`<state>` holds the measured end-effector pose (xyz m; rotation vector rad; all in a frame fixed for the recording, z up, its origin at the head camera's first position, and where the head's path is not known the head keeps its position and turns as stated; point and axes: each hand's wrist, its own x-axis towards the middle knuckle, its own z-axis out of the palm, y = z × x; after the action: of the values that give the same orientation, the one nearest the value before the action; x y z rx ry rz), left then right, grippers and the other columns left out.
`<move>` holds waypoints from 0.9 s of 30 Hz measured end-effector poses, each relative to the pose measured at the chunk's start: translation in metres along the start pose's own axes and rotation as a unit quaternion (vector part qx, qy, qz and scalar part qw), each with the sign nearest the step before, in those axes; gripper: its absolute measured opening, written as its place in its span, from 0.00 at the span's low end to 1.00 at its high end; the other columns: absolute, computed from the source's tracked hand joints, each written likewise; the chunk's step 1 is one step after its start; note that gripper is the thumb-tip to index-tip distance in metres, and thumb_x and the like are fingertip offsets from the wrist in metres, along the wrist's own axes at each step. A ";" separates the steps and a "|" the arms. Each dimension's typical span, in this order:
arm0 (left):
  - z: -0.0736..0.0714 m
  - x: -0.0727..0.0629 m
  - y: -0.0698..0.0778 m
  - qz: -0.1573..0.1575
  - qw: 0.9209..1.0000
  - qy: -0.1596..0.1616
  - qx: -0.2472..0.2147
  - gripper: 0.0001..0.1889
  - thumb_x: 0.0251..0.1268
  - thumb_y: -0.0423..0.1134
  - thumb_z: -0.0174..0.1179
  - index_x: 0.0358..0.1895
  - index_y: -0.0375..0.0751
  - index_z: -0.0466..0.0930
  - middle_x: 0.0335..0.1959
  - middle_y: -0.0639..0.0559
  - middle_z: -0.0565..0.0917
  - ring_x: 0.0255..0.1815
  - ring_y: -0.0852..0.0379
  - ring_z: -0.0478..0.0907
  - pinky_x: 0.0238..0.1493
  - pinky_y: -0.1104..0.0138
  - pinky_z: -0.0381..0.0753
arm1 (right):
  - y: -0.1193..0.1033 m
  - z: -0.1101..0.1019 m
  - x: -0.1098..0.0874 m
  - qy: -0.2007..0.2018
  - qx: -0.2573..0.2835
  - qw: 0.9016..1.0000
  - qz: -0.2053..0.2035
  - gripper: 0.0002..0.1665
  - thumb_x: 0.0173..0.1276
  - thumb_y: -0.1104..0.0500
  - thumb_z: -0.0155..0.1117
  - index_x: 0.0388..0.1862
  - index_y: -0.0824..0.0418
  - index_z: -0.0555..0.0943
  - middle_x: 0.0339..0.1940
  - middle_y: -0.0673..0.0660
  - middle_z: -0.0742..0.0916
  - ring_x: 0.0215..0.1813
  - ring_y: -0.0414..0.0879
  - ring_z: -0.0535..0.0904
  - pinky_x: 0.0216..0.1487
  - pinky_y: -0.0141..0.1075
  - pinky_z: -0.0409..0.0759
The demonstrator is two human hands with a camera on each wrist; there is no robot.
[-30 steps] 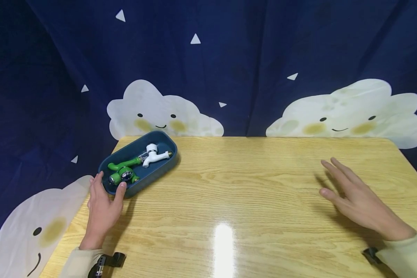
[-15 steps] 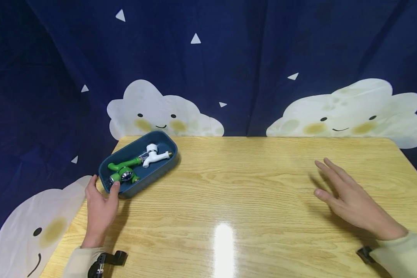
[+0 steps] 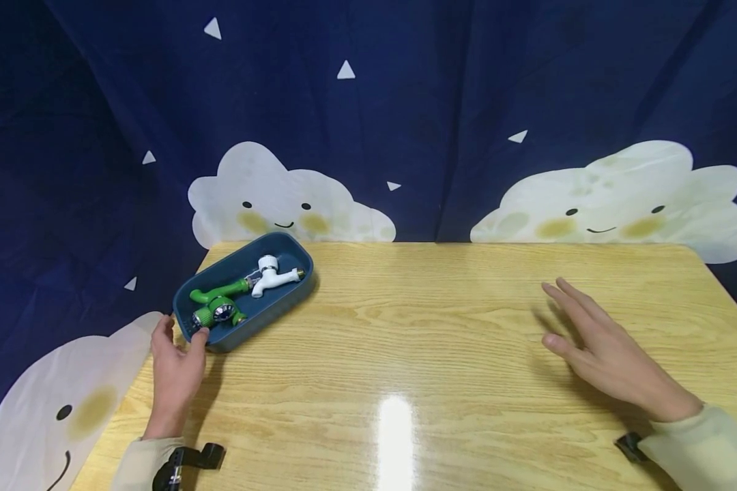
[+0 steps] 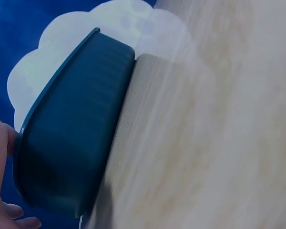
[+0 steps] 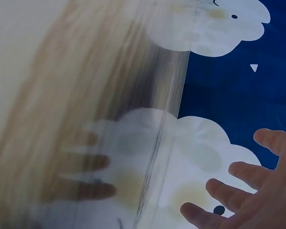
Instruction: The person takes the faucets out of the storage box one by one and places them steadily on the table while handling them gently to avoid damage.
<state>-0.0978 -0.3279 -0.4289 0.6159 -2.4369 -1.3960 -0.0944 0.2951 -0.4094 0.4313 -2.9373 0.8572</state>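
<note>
A dark blue oblong bin (image 3: 264,320) sits slantwise at the table's far left. Inside lie a white faucet (image 3: 270,276) and two green ones, one green faucet (image 3: 221,290) behind a second green faucet (image 3: 223,309) with a dark round dial. My left hand (image 3: 177,382) holds the bin's near end, thumb at the rim and fingers bent round the outer corner. In the left wrist view the bin's outer wall (image 4: 76,119) stands beside the thumb and fingertips. My right hand (image 3: 614,361) hovers above the right side of the table, fingers extended, holding nothing.
The wooden table (image 3: 417,341) has a bright light reflection near its front. A dark blue curtain (image 3: 405,102) with white smiling clouds and small triangles hangs behind and to the left. Black straps with small cameras sit on both wrists.
My left hand has drawn back slightly, and its fingers have bent lower round the bin's end. My right hand has drifted left. The bin and faucets stay put.
</note>
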 end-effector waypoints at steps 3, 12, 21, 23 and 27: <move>0.001 0.002 -0.002 -0.008 1.000 -0.010 -0.017 0.44 0.77 0.46 0.50 0.84 0.37 0.33 0.86 0.36 0.42 0.88 0.40 0.38 0.85 0.46 0.44 | -0.003 0.002 0.002 -0.002 0.002 1.000 -0.001 0.50 0.74 0.48 0.65 0.85 0.35 0.49 0.88 0.60 0.53 0.81 0.76 0.57 0.61 0.79 0.60; 0.005 0.007 -0.004 -0.026 0.996 -0.034 -0.074 0.43 0.77 0.41 0.46 0.85 0.42 0.29 0.87 0.44 0.37 0.88 0.49 0.36 0.87 0.51 0.40 | -0.010 0.001 0.008 -0.009 0.009 1.000 -0.006 0.49 0.75 0.48 0.63 0.86 0.34 0.48 0.89 0.57 0.52 0.82 0.74 0.55 0.62 0.78 0.60; 0.006 0.010 -0.004 -0.042 0.995 -0.035 -0.089 0.43 0.76 0.38 0.46 0.85 0.51 0.30 0.88 0.53 0.38 0.88 0.57 0.39 0.86 0.59 0.46 | -0.021 0.005 0.018 -0.011 0.021 1.000 -0.019 0.48 0.76 0.47 0.62 0.85 0.33 0.48 0.89 0.56 0.52 0.83 0.74 0.54 0.63 0.80 0.58; 0.007 0.011 -0.004 -0.043 0.994 -0.036 -0.094 0.44 0.75 0.38 0.46 0.85 0.51 0.29 0.88 0.53 0.36 0.88 0.56 0.38 0.86 0.58 0.46 | -0.023 0.007 0.020 -0.008 0.025 0.999 -0.026 0.48 0.75 0.47 0.63 0.85 0.33 0.48 0.89 0.56 0.52 0.83 0.74 0.54 0.63 0.80 0.58; 0.008 0.013 -0.003 -0.057 0.993 -0.039 -0.099 0.44 0.75 0.39 0.46 0.85 0.53 0.29 0.88 0.54 0.35 0.88 0.52 0.41 0.84 0.63 0.52 | -0.027 0.011 0.023 -0.008 0.031 0.999 -0.034 0.48 0.75 0.47 0.63 0.85 0.33 0.48 0.89 0.56 0.52 0.82 0.75 0.55 0.64 0.79 0.60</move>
<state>-0.1114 -0.3294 -0.4350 0.6724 -2.3128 -1.7120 -0.1085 0.2617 -0.4016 0.5397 -2.8989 0.9432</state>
